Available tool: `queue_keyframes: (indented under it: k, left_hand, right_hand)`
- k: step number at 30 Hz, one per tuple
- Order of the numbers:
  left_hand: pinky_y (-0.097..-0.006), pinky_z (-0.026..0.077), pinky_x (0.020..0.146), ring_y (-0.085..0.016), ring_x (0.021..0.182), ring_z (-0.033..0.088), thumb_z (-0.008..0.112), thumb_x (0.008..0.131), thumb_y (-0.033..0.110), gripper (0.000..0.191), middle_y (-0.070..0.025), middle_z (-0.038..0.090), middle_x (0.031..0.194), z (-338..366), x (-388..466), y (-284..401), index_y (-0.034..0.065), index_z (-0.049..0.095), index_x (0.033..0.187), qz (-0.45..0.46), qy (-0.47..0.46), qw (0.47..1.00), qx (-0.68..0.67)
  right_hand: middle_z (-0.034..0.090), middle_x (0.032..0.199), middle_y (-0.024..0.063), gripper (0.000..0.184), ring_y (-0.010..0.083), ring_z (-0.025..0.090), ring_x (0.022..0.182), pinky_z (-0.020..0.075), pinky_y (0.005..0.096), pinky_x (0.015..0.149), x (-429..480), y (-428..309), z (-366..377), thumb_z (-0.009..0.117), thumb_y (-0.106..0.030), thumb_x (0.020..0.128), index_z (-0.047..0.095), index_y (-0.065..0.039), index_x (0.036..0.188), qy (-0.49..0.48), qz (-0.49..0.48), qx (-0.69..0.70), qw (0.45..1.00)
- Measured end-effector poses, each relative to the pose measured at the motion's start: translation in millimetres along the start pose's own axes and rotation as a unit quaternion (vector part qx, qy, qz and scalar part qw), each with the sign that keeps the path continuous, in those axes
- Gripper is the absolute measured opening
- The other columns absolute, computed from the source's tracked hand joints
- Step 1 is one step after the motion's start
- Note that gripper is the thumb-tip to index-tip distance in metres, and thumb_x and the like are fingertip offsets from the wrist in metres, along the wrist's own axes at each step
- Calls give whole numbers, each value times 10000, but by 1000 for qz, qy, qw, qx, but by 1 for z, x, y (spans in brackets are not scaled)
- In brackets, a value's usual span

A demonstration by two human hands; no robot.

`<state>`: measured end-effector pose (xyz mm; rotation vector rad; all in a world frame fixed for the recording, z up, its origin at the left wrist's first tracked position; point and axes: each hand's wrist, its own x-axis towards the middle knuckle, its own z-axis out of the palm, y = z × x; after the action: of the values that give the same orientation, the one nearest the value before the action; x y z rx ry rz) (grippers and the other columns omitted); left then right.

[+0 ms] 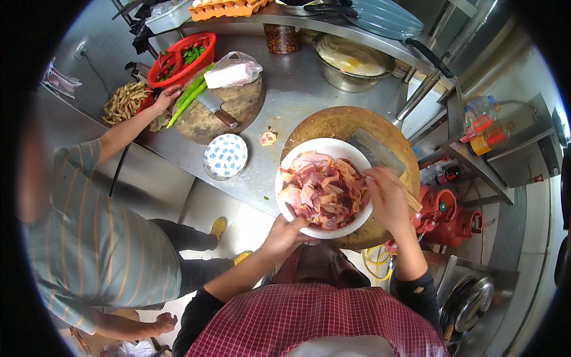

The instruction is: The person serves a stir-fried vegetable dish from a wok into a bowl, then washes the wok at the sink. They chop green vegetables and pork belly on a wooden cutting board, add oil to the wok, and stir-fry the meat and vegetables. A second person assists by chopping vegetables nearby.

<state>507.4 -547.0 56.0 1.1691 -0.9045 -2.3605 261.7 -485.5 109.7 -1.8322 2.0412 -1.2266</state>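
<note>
A white bowl (305, 231) heaped with pieces of raw poultry meat (323, 192) is in front of me, over a round wooden chopping block (332, 118). My left hand (285, 238) grips the bowl's near left rim, thumb on top. At the right rim is my right hand (389, 194), slightly blurred, its fingertips beside the meat; whether they hold anything is unclear. A cleaver (377, 149) lies on the block behind the bowl, its wooden handle partly hidden by my right hand. On the steel table (285, 80) left of the bowl rests a small scrap of meat (268, 138).
A blue-patterned plate (225, 157) sits left of the bowl. Beyond it, a second chopping block (241, 105) carries a knife (212, 101), green peppers (189, 96) and a bagged white block (229, 75). A co-worker (107, 218) stands at left. Red gas cylinders (453, 218) stand at right.
</note>
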Motion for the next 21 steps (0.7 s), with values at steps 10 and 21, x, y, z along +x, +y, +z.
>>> queue_keyframes:
  k: [10, 21]
  left_hand:
    - [-363, 516, 842, -298, 956, 644, 559, 901, 56, 262, -185, 618, 1056, -10, 6, 100, -34, 566, 1147, 402, 119, 743, 522]
    - [-413, 467, 952, -398, 1118, 576, 538, 836, 190, 497, -300, 561, 1206, 91, 97, 135, -82, 502, 1251, 10, -223, 418, 881]
  right_hand:
    - [648, 1081, 9, 284, 240, 578, 1000, 347, 481, 975, 12, -26, 62, 676, -317, 812, 672, -174, 1057, -102, -140, -84, 981]
    - [631, 1045, -29, 296, 250, 536, 1032, 344, 512, 943, -23, -34, 59, 724, -324, 731, 687, -183, 988, 7, -131, -121, 984]
